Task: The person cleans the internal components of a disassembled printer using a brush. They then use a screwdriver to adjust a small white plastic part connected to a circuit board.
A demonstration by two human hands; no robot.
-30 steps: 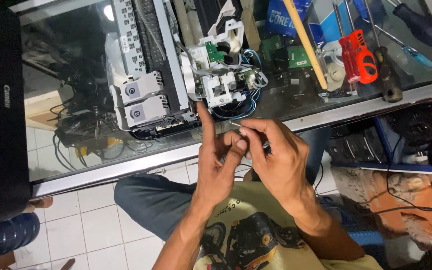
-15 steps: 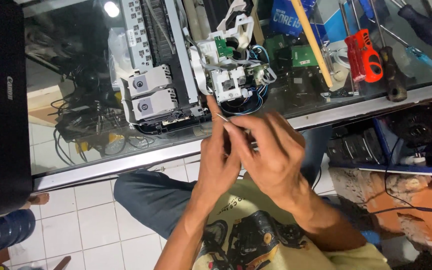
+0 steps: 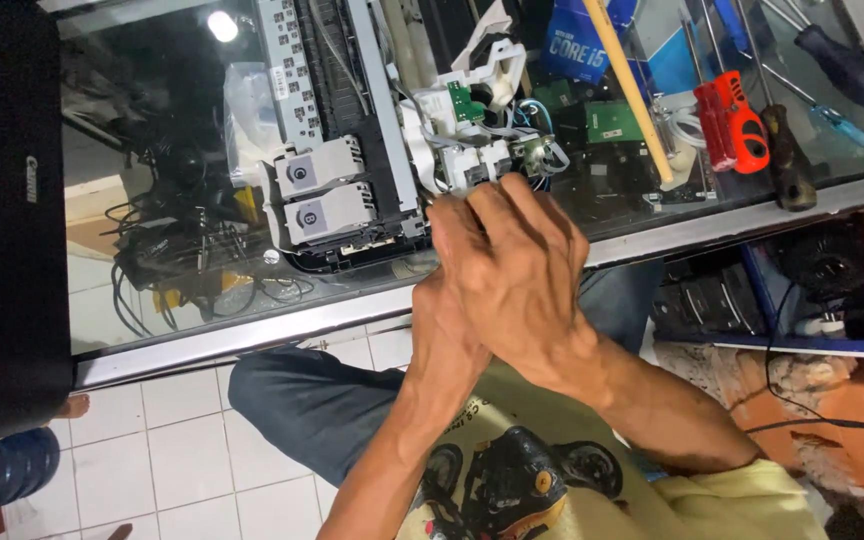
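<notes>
The white carriage assembly point(image 3: 467, 150) of an opened printer lies on the glass counter point(image 3: 152, 320), near its front edge and just far of the two hands. Thin wires point(image 3: 542, 150) and a small green circuit board point(image 3: 467, 100) sit on it. The right hand point(image 3: 522, 270) lies over the left hand point(image 3: 447, 310), both pressed together at the near edge of the assembly — the fingers are curled, but I cannot tell what they grip, because the right hand covers it. To the left of the assembly are two grey ink cartridges point(image 3: 322, 190) in a black frame. Further right lie a wooden stick point(image 3: 632, 90), an orange tool point(image 3: 732, 120) and a dark-handled screwdriver point(image 3: 842, 65). At the far left stands a black printer body point(image 3: 7, 220) — below the counter is a white tiled floor point(image 3: 182, 450).
</notes>
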